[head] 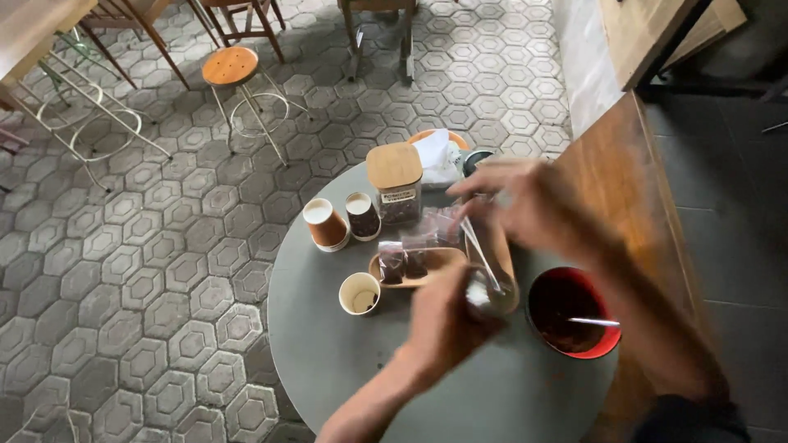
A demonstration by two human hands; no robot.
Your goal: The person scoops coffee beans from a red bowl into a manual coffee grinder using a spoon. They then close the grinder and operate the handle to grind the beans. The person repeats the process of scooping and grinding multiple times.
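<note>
Small clear bag (484, 297) pinched shut in the left hand (447, 316), over the near end of the wooden tray (435, 261), probably kept low there so that spills land on the tray. Left fingers curled closed around the bag's neck, wrist bent inward, forearm coming up from the bottom edge across the grey round table (345, 369). Right hand (525, 205) above and beyond, blurred, fingers bunched near a thin pale stick or straw (480, 254) slanting down toward the bag; cannot tell whether closed on it or merely beside it. Right forearm running back along the wooden counter (624, 180), elbow out to the right.

On the tray, two more small bags (402, 261) with dark contents, set side by side within easy reach. Just beyond, a glass jar with a wooden lid (396, 184), upright. Left of it, two paper cups (341, 220) close together; a third paper cup (359, 293) near the tray's left end. Red bowl (573, 313) with dark contents and a spoon (593, 321) right of the tray, close by the working hands. Round stool (230, 66) on the tiled floor, well apart.
</note>
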